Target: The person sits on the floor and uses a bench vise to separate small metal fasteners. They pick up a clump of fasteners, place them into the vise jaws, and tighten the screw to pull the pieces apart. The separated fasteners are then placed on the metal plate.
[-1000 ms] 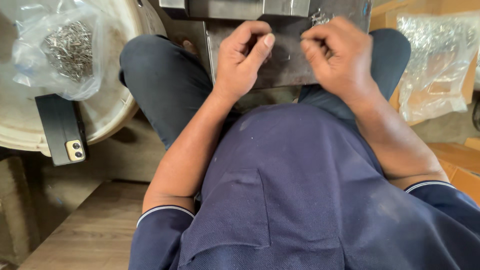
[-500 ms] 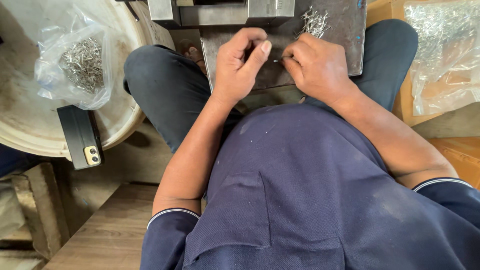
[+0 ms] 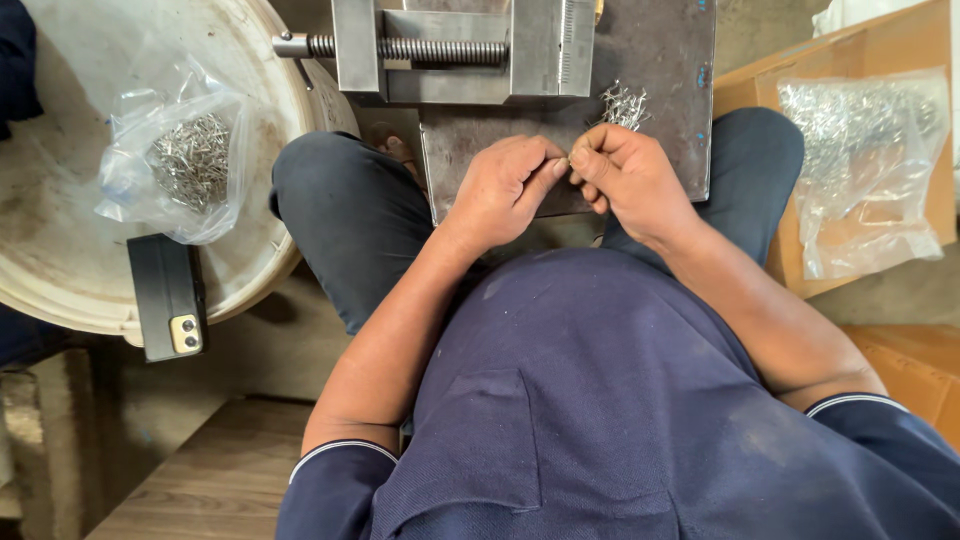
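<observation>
My left hand (image 3: 505, 185) and my right hand (image 3: 625, 175) meet fingertip to fingertip over a grey steel plate (image 3: 665, 80) that rests on my lap. Both hands pinch something very small between thumb and fingers; it is too small to make out clearly. A little heap of small metal pins (image 3: 625, 103) lies on the plate just above my right hand. A steel vise with a threaded screw (image 3: 450, 50) stands at the far end of the plate.
On the left is a round white lid (image 3: 60, 250) bearing a clear bag of metal pins (image 3: 180, 165) and a black phone (image 3: 170, 295). At right, a second clear bag of pins (image 3: 860, 170) lies on a cardboard box (image 3: 935, 40). Wooden boards show at bottom left.
My view has shifted downward so the vise and plate show more fully. My two hands have drawn together until their fingertips touch, the right one moving left from the pin heap.
</observation>
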